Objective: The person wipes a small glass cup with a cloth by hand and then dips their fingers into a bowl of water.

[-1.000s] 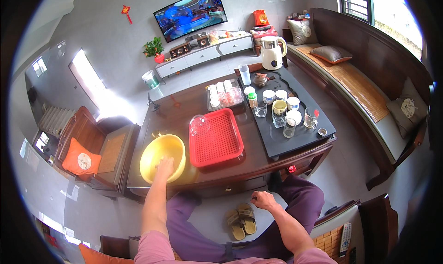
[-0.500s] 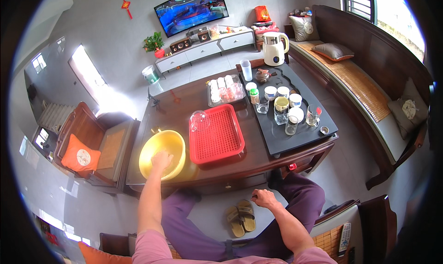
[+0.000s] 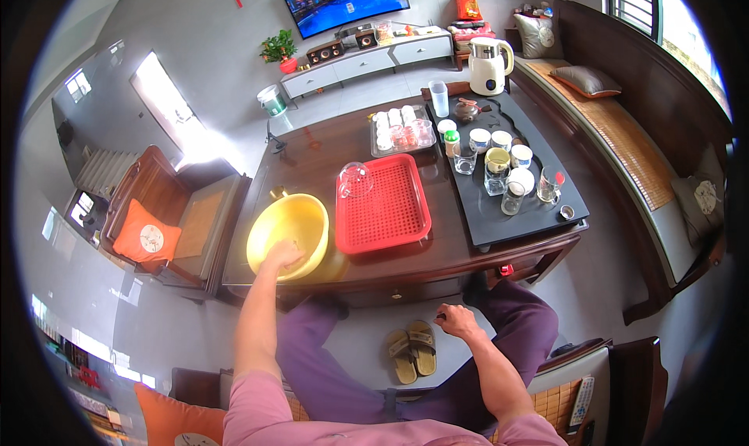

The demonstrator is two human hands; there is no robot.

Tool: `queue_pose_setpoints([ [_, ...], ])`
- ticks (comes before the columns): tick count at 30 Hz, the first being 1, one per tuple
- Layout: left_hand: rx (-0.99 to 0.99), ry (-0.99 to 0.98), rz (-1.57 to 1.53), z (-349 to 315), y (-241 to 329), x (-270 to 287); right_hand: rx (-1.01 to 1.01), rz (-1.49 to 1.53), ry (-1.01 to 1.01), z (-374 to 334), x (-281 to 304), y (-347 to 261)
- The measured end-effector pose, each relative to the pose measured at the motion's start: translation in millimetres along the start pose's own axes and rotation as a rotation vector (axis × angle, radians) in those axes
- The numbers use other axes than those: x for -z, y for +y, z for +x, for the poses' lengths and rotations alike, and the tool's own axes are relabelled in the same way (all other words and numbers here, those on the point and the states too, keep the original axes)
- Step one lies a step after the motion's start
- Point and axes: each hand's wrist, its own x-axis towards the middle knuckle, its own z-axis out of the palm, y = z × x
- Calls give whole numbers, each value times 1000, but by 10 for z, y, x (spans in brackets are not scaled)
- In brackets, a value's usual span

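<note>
My left hand point(image 3: 283, 256) reaches into a yellow basin point(image 3: 265, 221) at the table's near left, over its near side. Its fingertips point down into the basin and are too unclear to show whether they grip anything. Beside the basin lies a red perforated tray point(image 3: 388, 212), with a clear glass teapot-like vessel point(image 3: 356, 181) at its far left corner. My right hand point(image 3: 457, 321) hovers over the gap between my knees, away from the table. Its fingers are curled closed, with a small dark spot at the fingertips that I cannot make out.
A black tea tray point(image 3: 499, 226) on the right bears cups, glasses, a small brown teapot point(image 3: 467, 110) and a white electric kettle point(image 3: 488, 67). Behind the red tray stands a clear tray point(image 3: 380, 152) of small cups. Slippers point(image 3: 412, 352) lie on the floor; a wooden bench point(image 3: 624, 142) stands right.
The view has tilted down, so the room sits higher in the picture. My left hand stays in the basin, slightly closer to its near rim. My right hand keeps its closed pose.
</note>
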Motion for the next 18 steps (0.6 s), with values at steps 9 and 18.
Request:
queue_pose_setpoints([
  [9,-229,542,46,209,-160,-380,10,10,-2,27,-22,-18],
  [18,226,385,37,113,-70,-313,-1,-14,-13,22,-19,-15],
])
